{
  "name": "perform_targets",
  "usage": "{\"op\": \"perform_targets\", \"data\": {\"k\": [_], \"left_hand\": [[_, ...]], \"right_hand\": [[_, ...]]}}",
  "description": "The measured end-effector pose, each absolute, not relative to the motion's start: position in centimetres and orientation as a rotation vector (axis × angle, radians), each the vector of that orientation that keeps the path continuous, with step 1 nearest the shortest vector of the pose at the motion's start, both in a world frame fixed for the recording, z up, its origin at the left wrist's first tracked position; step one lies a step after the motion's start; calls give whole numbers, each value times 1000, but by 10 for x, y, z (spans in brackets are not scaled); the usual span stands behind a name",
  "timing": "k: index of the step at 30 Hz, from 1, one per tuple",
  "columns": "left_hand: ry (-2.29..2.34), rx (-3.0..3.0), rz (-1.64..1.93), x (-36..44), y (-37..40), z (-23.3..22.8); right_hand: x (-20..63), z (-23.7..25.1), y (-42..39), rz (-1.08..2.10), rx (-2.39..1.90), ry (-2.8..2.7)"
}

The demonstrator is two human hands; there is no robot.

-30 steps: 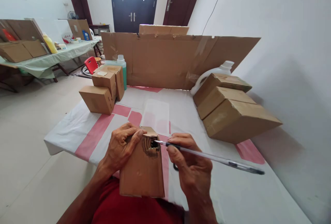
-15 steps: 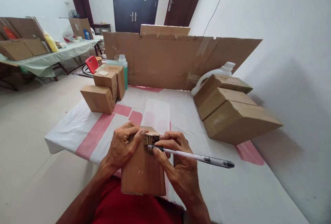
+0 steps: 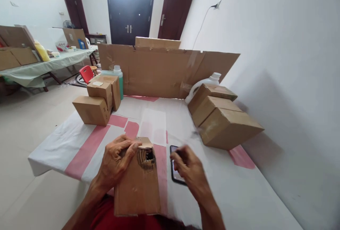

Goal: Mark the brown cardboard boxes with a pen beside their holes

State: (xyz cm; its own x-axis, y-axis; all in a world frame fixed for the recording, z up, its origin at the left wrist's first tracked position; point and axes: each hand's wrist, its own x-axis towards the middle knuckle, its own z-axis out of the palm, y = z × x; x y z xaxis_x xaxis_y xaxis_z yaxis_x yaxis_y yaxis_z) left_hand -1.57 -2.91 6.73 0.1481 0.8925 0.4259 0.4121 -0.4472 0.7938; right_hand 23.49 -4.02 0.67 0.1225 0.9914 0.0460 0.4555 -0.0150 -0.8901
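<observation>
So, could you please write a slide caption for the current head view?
Left hand grips a brown cardboard box with a ragged hole; blurred right hand partly covers a black-rimmed rectangular phone.

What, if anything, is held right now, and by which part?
The left hand's grip holds the torn, brown, rectangular cardboard box by its upper left edge. The right hand's grip is too blurred to tell whether it holds anything.

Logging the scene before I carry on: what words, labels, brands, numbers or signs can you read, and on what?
No text is legible.
Front-left carton, side marks: too small.
Pale label, carton behind: unreadable.
Red-and-white package, far table: lettering too blurred.
Phone, partly behind the right hand: screen too blurred.
</observation>
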Motion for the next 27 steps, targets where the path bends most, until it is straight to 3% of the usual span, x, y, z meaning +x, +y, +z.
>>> {"op": "perform_targets", "data": {"k": [6,10,17,27], "left_hand": [[1227,1962,1256,-19,-29,68],[1251,1965,1221,-19,-29,70],[1246,1953,1223,-19,-30,71],[1238,1988,1235,-20,-34,71]], "right_hand": [[195,-61,-28,705,-2087,-1694],[187,-60,-32,679,-2249,-1679],[243,-46,-45,480,-2558,-1361],[268,-75,-18,872,-2177,-1099]]}}
